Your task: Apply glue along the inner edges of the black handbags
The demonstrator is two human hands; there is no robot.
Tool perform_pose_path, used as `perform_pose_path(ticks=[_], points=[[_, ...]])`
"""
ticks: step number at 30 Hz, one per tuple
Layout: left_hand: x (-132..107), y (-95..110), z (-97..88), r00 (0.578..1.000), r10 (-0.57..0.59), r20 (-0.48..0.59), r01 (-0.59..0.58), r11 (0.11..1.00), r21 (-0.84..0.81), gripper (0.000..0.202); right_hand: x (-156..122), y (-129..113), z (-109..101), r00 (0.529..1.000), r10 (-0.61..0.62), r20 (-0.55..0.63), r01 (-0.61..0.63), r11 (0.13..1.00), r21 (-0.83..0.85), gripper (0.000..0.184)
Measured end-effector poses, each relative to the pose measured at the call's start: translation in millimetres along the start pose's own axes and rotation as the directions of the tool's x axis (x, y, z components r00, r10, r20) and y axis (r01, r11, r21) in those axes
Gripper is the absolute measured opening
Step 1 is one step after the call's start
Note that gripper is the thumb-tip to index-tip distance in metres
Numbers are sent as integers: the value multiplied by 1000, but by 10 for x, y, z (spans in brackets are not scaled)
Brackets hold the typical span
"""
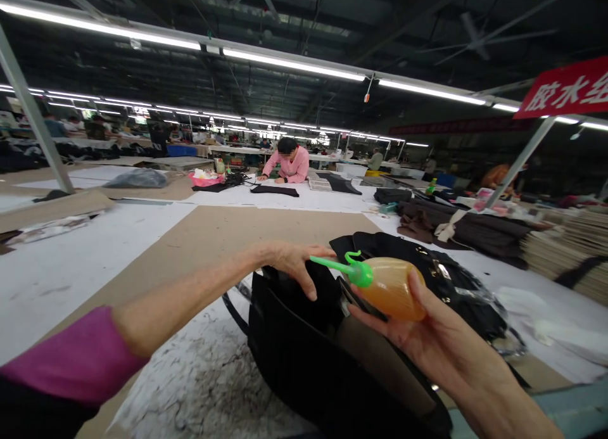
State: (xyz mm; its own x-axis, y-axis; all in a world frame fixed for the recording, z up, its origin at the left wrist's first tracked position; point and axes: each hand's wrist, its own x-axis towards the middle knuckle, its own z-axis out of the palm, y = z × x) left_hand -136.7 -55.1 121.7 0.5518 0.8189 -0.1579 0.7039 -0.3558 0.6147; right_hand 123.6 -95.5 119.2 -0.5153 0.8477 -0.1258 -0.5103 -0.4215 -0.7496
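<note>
I observed the right hand [427,334] clasping an amber bottle [392,288] above the open black bag [294,350], the left hand [292,263] at the bag's mouth, thumb spread, its hold undeterminable, and a pink-sleeved co-worker [297,165] beyond the bag.

Left of the bag [294,356], a hand could pass low over the stained sheet [204,375], though the strap [234,315] jutted out there and the left forearm [190,290] crossed above. Beyond the bag, the board [275,220] gave a flat way across. Above the bag, the bottle [392,287], its spout [330,263] and the right hand [418,325] blocked the straight way down, with the left hand [297,265] at the bag's far edge. Right of the bag, the black heap [475,315] and the right forearm [503,388] stood in the way.
</note>
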Motion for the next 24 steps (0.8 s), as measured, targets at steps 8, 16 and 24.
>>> perform_pose_path(ticks=[8,16,24], points=[[-258,89,195,894,-411,181,394,911,120,78,50,-60,-118,997,-57,-43,55,997,-46,44],[-868,538,695,791,-612,-7,592,761,266,41,92,87,54,993,44,108,-36,997,-74,41],[-853,444,737,880,-444,-167,469,759,452,24,-52,121,108,987,14,163,22,976,-216,48]])
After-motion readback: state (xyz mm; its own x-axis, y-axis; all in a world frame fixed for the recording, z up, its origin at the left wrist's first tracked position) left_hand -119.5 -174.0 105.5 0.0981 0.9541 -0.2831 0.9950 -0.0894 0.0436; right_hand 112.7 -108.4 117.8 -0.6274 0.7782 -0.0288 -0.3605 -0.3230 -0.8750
